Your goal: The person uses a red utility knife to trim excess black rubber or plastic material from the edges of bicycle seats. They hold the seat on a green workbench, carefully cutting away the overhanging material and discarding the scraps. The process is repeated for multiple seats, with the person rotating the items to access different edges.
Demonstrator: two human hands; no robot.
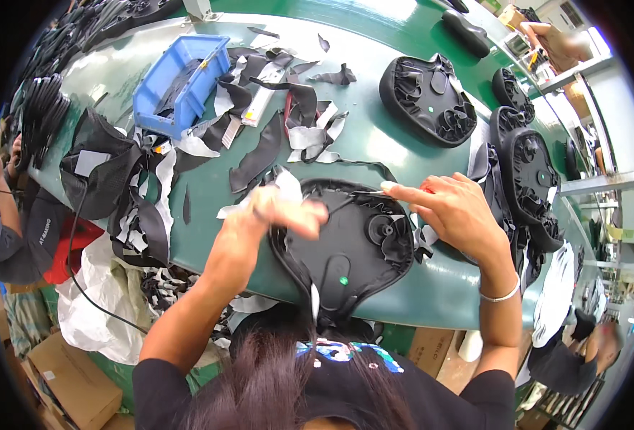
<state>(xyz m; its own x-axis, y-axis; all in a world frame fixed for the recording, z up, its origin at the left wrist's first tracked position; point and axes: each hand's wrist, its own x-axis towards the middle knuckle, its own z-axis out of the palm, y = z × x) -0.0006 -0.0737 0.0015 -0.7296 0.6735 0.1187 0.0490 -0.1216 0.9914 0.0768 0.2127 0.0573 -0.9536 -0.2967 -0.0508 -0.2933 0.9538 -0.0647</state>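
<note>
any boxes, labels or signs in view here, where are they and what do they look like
Brown cardboard box: lower left on the floor, flaps shut.
Second brown cardboard box: under the green table's near edge, printed side showing.
Blue plastic bin: upper left on the table, rectangular, open-topped.
No signs or screens show.

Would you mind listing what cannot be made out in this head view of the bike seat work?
- Left hand: motion-blurred, so its grip on the white scrap cannot be read.
- Slim tool at the right hand: too thin to identify.
- Black bike seat: its near tip is hidden behind the person's head.
- Blue bin: contents dark, unclear.
- Table's far corners: bent and cut off by the fisheye rim.
</note>
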